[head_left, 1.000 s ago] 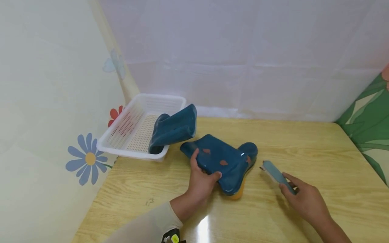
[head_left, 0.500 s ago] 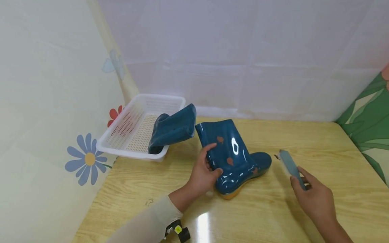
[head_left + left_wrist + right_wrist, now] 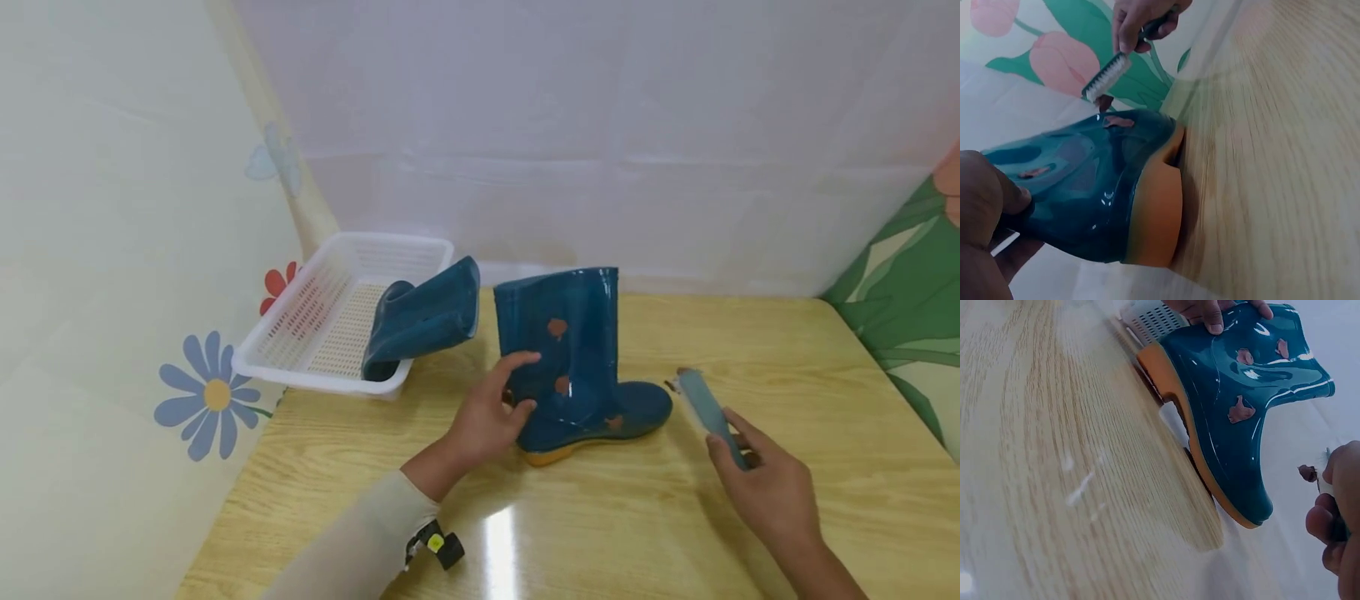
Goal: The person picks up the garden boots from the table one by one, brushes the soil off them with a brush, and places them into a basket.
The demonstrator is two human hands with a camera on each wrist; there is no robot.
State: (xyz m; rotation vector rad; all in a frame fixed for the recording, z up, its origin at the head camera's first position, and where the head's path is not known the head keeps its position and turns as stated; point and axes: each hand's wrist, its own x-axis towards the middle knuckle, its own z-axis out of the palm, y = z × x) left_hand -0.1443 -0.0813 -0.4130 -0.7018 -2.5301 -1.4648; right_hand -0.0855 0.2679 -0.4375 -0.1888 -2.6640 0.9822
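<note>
A dark blue rubber boot (image 3: pixel 577 358) with an orange sole (image 3: pixel 1157 215) stands roughly upright on the table, toe to the right. Several reddish-brown patches (image 3: pixel 1241 410) mark its side. My left hand (image 3: pixel 480 421) grips the back of the boot low on the shaft, thumb and index finger spread on the near side. To the right of the toe, my right hand (image 3: pixel 776 492) holds a blue-grey brush (image 3: pixel 707 406) by its handle, raised over the table and apart from the boot. White bristles (image 3: pixel 1108 80) show on the brush, and a small brown bit (image 3: pixel 1307 473) clings to its end.
A white plastic basket (image 3: pixel 322 381) sits at the back left of the wooden table (image 3: pixel 360 500). Another blue boot (image 3: pixel 427 315) leans in it, its shaft sticking out over the right rim. A pale wall (image 3: pixel 562 167) closes off the back.
My left hand has turned the boot from lying tilted to standing upright, its shaft opening now at the top. My right hand has moved slightly right with the brush.
</note>
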